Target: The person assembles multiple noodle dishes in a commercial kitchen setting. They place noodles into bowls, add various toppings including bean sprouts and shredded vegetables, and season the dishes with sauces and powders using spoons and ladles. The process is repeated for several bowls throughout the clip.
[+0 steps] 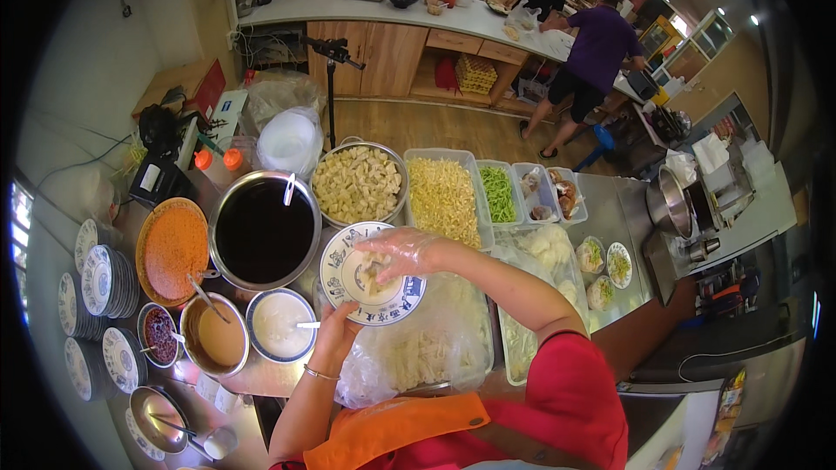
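My left hand [338, 324] grips the near rim of a white plate [344, 246] with blue drawings and lettering. A few pale food pieces [373, 277] lie in the plate's middle. Over them is my right hand [405, 251], in a clear plastic glove, its fingers stretched out and apart. Just beyond the plate stand a metal pot of pale cubes [357, 183] and a clear tub of yellowish chopped food [442, 196]. Nearer me, beneath my right forearm, a plastic-covered tray holds pale strips [427, 357].
On the left are a large pot of dark liquid [266, 231], an orange-red sauce pan [171, 248], a tan sauce pot [218, 335], a white sauce bowl [280, 326] and plate stacks [109, 283]. Green strips [497, 194] sit beyond. A person in purple [596, 43] stands at the far counter [374, 9].
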Available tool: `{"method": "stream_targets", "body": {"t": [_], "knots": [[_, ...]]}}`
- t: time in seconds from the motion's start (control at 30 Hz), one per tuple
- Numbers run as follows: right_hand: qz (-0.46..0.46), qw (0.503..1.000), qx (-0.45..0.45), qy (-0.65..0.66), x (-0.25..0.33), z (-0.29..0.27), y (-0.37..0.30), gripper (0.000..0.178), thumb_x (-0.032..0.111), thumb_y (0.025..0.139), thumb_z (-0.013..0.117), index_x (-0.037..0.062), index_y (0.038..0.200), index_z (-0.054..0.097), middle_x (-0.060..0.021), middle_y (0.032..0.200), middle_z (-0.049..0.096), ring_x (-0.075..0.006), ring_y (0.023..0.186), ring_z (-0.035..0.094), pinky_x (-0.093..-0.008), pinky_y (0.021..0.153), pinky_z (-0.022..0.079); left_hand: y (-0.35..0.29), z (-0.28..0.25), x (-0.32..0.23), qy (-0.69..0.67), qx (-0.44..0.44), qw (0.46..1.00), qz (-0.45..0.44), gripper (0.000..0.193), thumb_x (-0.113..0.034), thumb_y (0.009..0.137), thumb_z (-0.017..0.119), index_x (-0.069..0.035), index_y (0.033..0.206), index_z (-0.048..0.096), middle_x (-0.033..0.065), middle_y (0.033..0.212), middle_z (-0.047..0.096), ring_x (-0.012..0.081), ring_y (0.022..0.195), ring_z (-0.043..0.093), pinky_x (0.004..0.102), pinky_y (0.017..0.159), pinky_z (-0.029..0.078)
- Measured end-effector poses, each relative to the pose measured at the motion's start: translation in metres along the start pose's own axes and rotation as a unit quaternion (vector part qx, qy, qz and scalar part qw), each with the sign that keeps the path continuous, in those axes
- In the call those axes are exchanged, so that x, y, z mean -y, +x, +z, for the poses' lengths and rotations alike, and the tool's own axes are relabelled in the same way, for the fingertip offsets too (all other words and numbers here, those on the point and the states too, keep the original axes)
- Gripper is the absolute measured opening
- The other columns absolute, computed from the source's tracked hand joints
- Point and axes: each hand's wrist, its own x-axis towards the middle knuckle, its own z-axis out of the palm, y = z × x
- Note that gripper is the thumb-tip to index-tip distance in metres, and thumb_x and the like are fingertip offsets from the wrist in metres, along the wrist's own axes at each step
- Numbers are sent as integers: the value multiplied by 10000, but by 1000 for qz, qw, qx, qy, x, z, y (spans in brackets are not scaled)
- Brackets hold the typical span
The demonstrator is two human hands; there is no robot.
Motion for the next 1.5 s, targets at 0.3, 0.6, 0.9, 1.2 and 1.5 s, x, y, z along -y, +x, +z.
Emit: {"method": "stream_targets", "body": {"t": [0.3,0.6,0.9,1.2,1.5], "knots": [[417,901,-36,-115,-212,32,-15,350,151,836,615,43,1169,603,-210,1191,613,-366,1107,592,-416,942,490,-27,-14,8,-4,-38,999,-5,550,89,821,514,-13,1349,398,160,1302,537,304,1164,570,425,956,513],[433,891,-118,-66,-199,68,-23,384,108,792,657,33,1164,590,-202,1216,588,-354,1178,538,-407,1001,445,-40,-17,14,47,-36,998,-11,518,85,813,533,16,1315,425,167,1267,564,315,1134,593,416,943,527],[412,888,-192,-62,-234,80,-16,212,47,776,614,62,981,664,-209,1057,634,-349,1028,613,-405,896,494,-39,-10,20,55,-21,998,-21,553,85,785,545,7,1320,430,169,1255,575,321,1122,603,426,934,531],[374,883,-283,30,-198,29,-55,191,31,768,574,75,939,649,-198,1010,628,-348,929,618,-388,830,505,-28,-15,21,50,14,997,-62,538,77,806,542,-11,1325,430,145,1276,561,300,1131,593,443,942,521],[182,962,-144,142,-18,-36,-85,180,146,863,638,85,1032,628,-148,1107,592,-294,964,621,-369,859,520,-9,29,38,49,77,993,-70,564,20,803,552,-5,1351,424,147,1341,519,308,1232,518,462,1034,446]]}}
